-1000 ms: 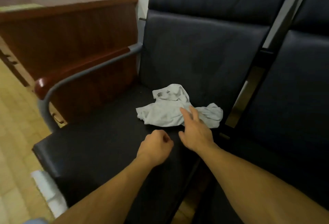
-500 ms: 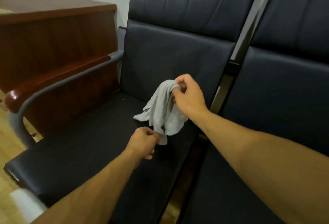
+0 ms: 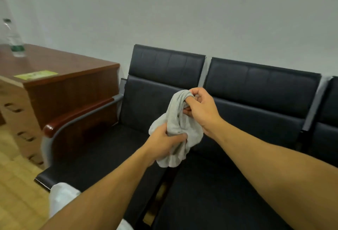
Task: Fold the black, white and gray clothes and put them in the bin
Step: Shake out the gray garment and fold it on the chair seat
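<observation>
hands: left hand [image 3: 165,142] grips gray cloth [image 3: 176,129] low, right hand [image 3: 200,110] pinches its top, cloth held bunched in air above black seats [image 3: 228,175] | room: seat cushions bare, wooden armrest [image 3: 78,115] at left edge | labels: bottle [image 3: 13,39] green label and yellow sheet [image 3: 35,74] on desk [image 3: 60,68] unreadable | around: desk left of seats, wall behind

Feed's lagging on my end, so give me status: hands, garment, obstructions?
Left hand grips gray garment low; right hand pinches its top. Garment bunched, held above black seats. No bin in view. Nothing blocking.
</observation>
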`<state>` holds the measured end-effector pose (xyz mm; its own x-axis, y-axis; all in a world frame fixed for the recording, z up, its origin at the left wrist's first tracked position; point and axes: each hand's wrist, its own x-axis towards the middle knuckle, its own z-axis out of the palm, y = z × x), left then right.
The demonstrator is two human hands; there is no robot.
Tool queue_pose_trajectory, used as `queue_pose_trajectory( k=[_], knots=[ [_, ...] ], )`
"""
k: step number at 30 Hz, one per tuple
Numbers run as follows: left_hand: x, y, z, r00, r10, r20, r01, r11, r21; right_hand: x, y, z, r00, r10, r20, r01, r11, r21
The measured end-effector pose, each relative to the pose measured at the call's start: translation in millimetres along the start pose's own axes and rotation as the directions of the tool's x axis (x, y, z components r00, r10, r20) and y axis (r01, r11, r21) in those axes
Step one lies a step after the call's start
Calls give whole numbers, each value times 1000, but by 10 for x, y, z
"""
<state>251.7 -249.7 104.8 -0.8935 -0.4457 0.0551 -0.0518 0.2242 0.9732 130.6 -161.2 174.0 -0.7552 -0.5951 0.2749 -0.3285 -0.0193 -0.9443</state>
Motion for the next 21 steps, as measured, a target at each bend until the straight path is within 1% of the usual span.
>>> queue_pose_trajectory(
  k=[5, 7, 9, 12, 17, 21],
  knots=[
    [-384, 593, 572, 992, 87, -92, -87, 996, 8, -722, -462, -651, 996, -40, -78, 40, 999, 3],
    [-531, 872, 889, 985, 140, -97, -143, 989, -22, -1007, -593, -1010, 992, -46, -116, 46, 999, -4],
    [-584, 1040, 1063, 982, 156, -110, -161, 986, -34, -1141, -647, -1209, 991, -33, -131, 29, 999, -32],
    [-638, 1308, 1522, 980, 177, -93, -179, 984, -14, -1381, -667, -1711, 986, -19, -167, 5, 996, -88],
    [-606, 1466, 2072, 974, 224, -27, -223, 974, 50, -1577, -547, -2332, 975, -17, -221, -29, 979, -202],
    [-556, 1451, 2315, 971, 236, 36, -238, 969, 61, -1648, -457, -2636, 982, 4, -188, -56, 961, -271]
  ],
)
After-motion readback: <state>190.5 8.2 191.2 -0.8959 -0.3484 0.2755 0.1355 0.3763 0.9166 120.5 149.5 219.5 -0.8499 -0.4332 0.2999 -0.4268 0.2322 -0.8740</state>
